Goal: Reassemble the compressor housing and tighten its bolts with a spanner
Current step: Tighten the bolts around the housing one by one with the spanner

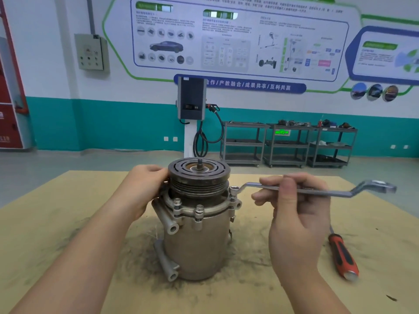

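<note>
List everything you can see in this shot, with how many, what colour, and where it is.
compressor: one, grey metal, upright at mid board
pulley: one, dark, on top of the compressor
flange bolts: at least three visible, silver, around the housing rim
spanner: one, silver, ring end on the right-side bolt
screwdriver: one, red and black handle, lying on the board at right
board: one, tan, dusty, under everything
shelf carts: three, grey, by the back wall
charging unit: one, dark, on a white post
left hand: holds the pulley's left side
right hand: pinches the spanner's shaft
</note>
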